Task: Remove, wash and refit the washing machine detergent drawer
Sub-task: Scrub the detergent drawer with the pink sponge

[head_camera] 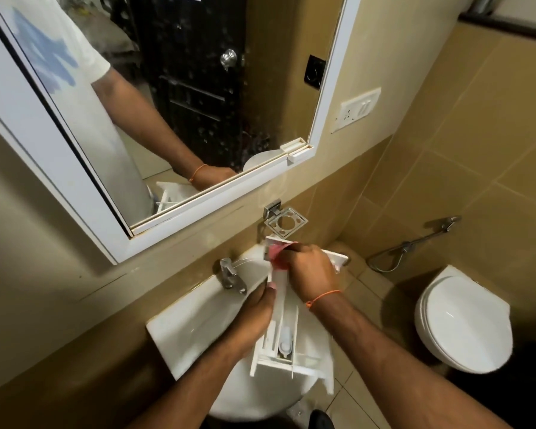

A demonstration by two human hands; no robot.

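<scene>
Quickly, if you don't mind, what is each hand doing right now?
Left hand: grips the side of the drawer over the sink.
Right hand: holds a pink cloth against the drawer's far end.

Mirror (pixel 174 97), wall switch plate (pixel 357 109), toilet (pixel 464 320), chrome holder (pixel 283 222)

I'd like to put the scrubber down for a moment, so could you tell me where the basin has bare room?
Bare rim of the sink lies left of the tap, toward the front-left corner. The bowl's middle and right are crowded: the detergent drawer spans it, held by the left hand and right hand.
</scene>
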